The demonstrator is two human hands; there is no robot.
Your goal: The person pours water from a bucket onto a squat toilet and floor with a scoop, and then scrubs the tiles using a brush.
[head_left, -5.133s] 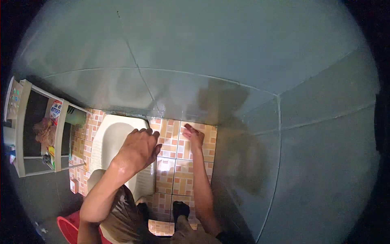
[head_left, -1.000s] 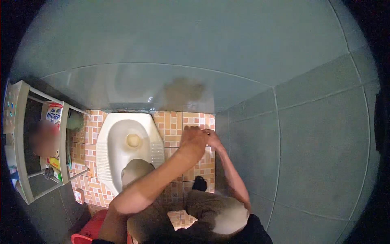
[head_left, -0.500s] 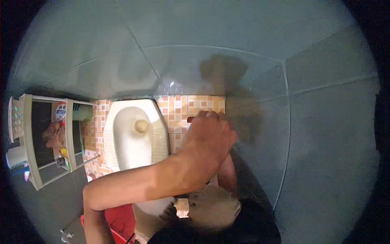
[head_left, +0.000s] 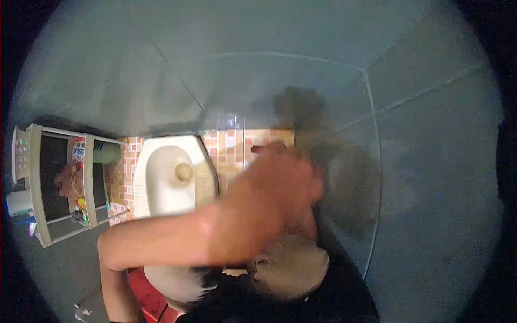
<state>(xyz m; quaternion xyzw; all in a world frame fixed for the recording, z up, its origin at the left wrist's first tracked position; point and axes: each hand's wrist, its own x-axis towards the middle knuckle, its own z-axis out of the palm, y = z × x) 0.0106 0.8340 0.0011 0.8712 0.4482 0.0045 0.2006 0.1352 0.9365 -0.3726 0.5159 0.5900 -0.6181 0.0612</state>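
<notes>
My left arm crosses from the lower left, and my left hand [head_left: 283, 185] is smeared by motion. It is closed, over or against my right hand. My right forearm [head_left: 308, 223] comes up beneath it, while the fingers of my right hand are mostly hidden. A small dark reddish-brown end [head_left: 259, 149] juts out to the left at the far side of the hands; its kind cannot be made out. The hands are above the tiled floor [head_left: 229, 156], to the right of a cream squat toilet [head_left: 207, 177].
A white shelf rack [head_left: 36, 183] on the left holds bottles, a brown net-like bundle [head_left: 69, 181] and a perforated basket [head_left: 21, 156]. Grey walls [head_left: 431, 188] rise ahead and close on the right. A red container [head_left: 145, 293] and a tap [head_left: 82, 311] are at the lower left.
My joined hands have shifted slightly right and blurred more. My left elbow has moved a little left and my knees look raised. The view has tilted slightly.
</notes>
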